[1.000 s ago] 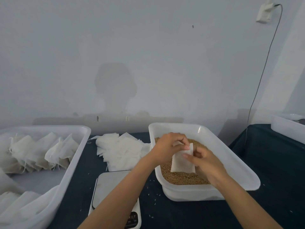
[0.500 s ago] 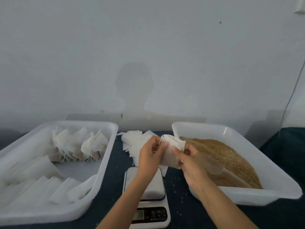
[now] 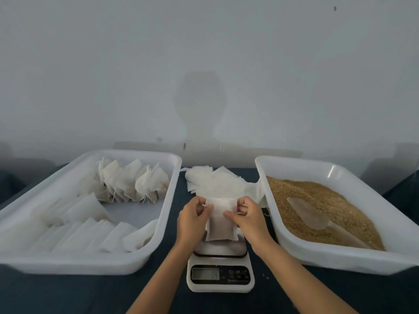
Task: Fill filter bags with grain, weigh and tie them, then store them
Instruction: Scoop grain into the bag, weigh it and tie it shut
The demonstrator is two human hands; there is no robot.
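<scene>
1. Progress: the left tray [image 3: 167, 200] already holds a good stock of filled bags [image 3: 127, 184], some bunched at the far end and more laid in rows nearer the camera, so the routine looks well under way. A pile of empty bags [image 3: 213, 182] lies on the dark worktop [image 3: 317, 295] between the two trays, and the right tray [image 3: 294, 168] is well stocked with grain [image 3: 317, 200], with a pale scoop [image 3: 306, 214] lying on top, so plenty of rounds are left.

2. The bag in hand: the current filter bag [image 3: 221, 220] is filled at its lower part and stands on, or just over, the platform of the scale [image 3: 221, 268] (whether its weight is resting there I cannot tell). The display is too dim to read.

3. Step, as I judge it: weighing or drawing the mouth closed; tying and storing in the left tray remain for this bag.

4. Hands: both forearms reach in from below, meeting above the scale. The left hand [image 3: 192, 220] pinches the bag's upper left corner, where a bit of string shows; the right hand [image 3: 249, 216] pinches the upper right edge. Each grip is grasping the bag, fingers curled.
</scene>
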